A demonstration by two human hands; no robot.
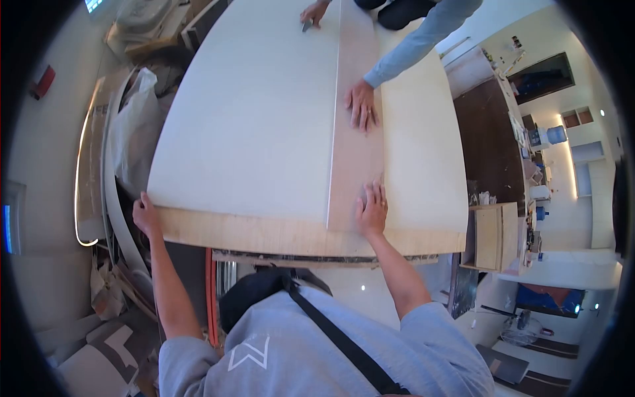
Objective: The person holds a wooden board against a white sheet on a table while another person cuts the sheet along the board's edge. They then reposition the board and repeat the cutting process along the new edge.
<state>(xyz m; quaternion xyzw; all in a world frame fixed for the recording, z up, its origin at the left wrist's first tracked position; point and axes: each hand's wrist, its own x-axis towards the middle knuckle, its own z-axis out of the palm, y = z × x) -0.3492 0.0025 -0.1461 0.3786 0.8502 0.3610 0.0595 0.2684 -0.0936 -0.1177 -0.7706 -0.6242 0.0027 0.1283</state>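
Note:
A large white sheet [251,126] lies over a pale wooden board [264,233] whose bare edge shows along the near side. My left hand [146,215] grips the near left corner, its fingers closed round the edge. A long pinkish-brown plank [357,155] runs away from me across the sheet. My right hand [372,209] lies on the plank's near end, its fingers pointing forward. A co-worker's hand [362,106] presses flat on the plank further off. The co-worker's other hand [314,13] holds a small dark tool [307,26] on the sheet, left of the plank.
The co-worker's sleeve [423,49] reaches in from the upper right. Stacked panels and a plastic bag [134,126] stand at the left. A wooden box [493,235] and a dark brown surface [489,145] are at the right, with a fan [521,327] beyond.

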